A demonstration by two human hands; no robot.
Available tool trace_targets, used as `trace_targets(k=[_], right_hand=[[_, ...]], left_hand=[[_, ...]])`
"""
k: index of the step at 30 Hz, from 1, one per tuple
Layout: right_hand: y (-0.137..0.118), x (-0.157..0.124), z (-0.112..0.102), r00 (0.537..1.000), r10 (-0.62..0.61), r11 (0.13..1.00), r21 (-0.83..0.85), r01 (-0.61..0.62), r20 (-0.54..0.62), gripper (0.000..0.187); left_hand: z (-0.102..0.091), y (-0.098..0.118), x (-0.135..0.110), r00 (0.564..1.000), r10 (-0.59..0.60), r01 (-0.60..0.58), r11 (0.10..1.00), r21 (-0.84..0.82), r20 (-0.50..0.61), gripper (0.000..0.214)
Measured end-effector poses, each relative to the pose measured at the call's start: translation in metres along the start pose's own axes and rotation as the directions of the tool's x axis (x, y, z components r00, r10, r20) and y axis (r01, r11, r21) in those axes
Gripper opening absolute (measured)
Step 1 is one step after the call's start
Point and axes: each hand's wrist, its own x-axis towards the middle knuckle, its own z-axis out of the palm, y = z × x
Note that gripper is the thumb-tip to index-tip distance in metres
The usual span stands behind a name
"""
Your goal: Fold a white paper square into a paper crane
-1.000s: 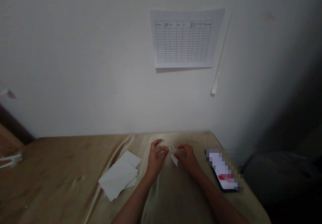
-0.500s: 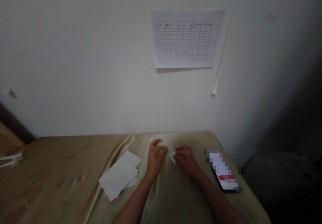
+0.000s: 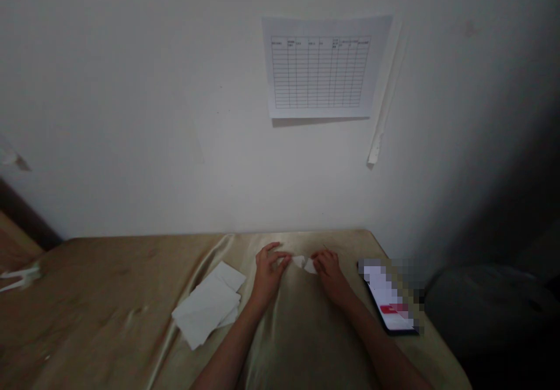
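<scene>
A small folded piece of white paper (image 3: 299, 260) is between my two hands, above the satin-like cloth. My left hand (image 3: 269, 268) pinches its left end between thumb and index finger, the other fingers held loosely out. On the other side my right hand (image 3: 327, 268) grips the right part with its fingertips. The paper narrows in the middle into two pointed flaps; whether they are still joined there I cannot tell. Left of my left forearm lies a loose stack of white paper sheets (image 3: 207, 305).
A phone (image 3: 387, 299) with a lit, partly blurred screen lies right of my right arm. Gold-brown cloth (image 3: 109, 296) covers the table up to the wall. A printed table sheet (image 3: 321, 69) hangs on the wall. A white object (image 3: 20, 276) sits at the far left.
My right hand has moved slightly right, away from my left. The paper, upright and bunched before, now spreads sideways with two flaps between the hands.
</scene>
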Motion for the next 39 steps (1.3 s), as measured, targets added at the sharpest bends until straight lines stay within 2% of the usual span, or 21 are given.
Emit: trace_targets(k=[4,8,10,14,20,28,39], right_hand=[[0.003,0.001,-0.006,0.999,-0.010,1.000,-0.021,0.011,0.045,0.025],[0.004,0.002,-0.012,0.995,-0.011,1.000,-0.021,0.013,0.101,0.025],[0.003,0.002,-0.014,0.992,-0.024,0.999,-0.019,0.026,0.126,0.026],[0.002,0.000,-0.014,0.990,-0.036,0.999,-0.005,0.037,0.139,0.027],[0.002,-0.001,-0.009,0.995,0.043,0.997,0.064,-0.048,0.085,0.023],[0.005,0.000,-0.008,0.995,0.010,0.995,0.094,-0.020,0.104,0.025],[0.007,0.001,-0.006,0.995,0.011,0.991,0.130,-0.024,0.102,0.031]], left_hand=[[-0.001,-0.009,0.000,0.993,0.018,-0.025,0.998,0.052,0.118,0.021],[0.003,-0.013,-0.002,0.966,0.047,-0.052,0.999,0.015,0.255,0.026],[0.005,-0.013,-0.003,0.957,0.032,-0.032,0.999,-0.006,0.290,0.023],[0.007,-0.010,-0.004,0.958,-0.028,0.040,0.999,-0.036,0.284,0.011],[0.004,-0.009,-0.001,0.964,-0.041,0.070,0.992,-0.102,0.263,0.008],[0.006,-0.008,-0.003,0.965,-0.052,0.087,0.988,-0.128,0.256,0.017],[0.007,-0.007,-0.004,0.953,-0.009,0.033,0.997,-0.075,0.302,0.012]])
